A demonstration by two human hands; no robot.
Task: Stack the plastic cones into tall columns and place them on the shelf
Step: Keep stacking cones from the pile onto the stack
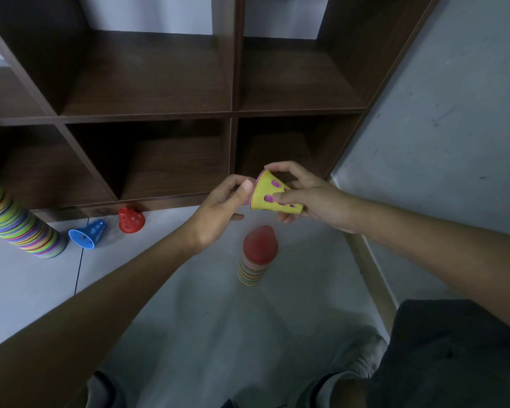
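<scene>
A yellow cone [273, 195] with oval holes lies sideways in the air in front of the lower shelf, a pink cone nested inside it and showing at the wide rim. My right hand [315, 198] grips its narrow end. My left hand [221, 206] pinches the wide rim with thumb and fingers. Below them a short column of cones [258, 257] with a red one on top stands on the floor. A tall striped column [21, 225] leans at the left. A loose blue cone [87, 232] lies on its side, and a loose red cone [131, 220] stands upright by the shelf's base.
The dark wooden shelf [233, 113] has open compartments in two rows right ahead. A grey wall [454, 128] closes the right side, with a pale baseboard along the floor. My legs and shoes show at the bottom.
</scene>
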